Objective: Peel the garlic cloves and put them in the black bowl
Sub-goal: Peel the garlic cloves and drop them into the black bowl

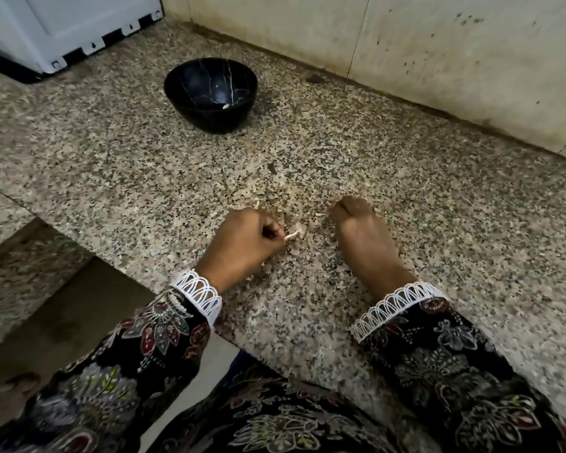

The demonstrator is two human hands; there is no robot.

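Here the left hand (245,238) is curling into a loose fist low over the counter (118,165), pinching a pale sliver (291,236) between thumb and forefinger; whether that is a strip of skin or a thin clove is too small to tell. The right hand (360,230) is lying knuckles-up just beside it, fingertips bunching together and pointing down at the stone, and whether it is holding anything is hidden. The bowl (209,93) is sitting well apart toward the wall, with one pale bit (226,106) resting in its bottom. To peel well, the right fingertips should probably be pinning the clove steady while the left is drawing the skin off in one slow pull along its length, not snapping it. Scraps are blending into the speckled stone, so bare cloves are best going straight to the bowl.
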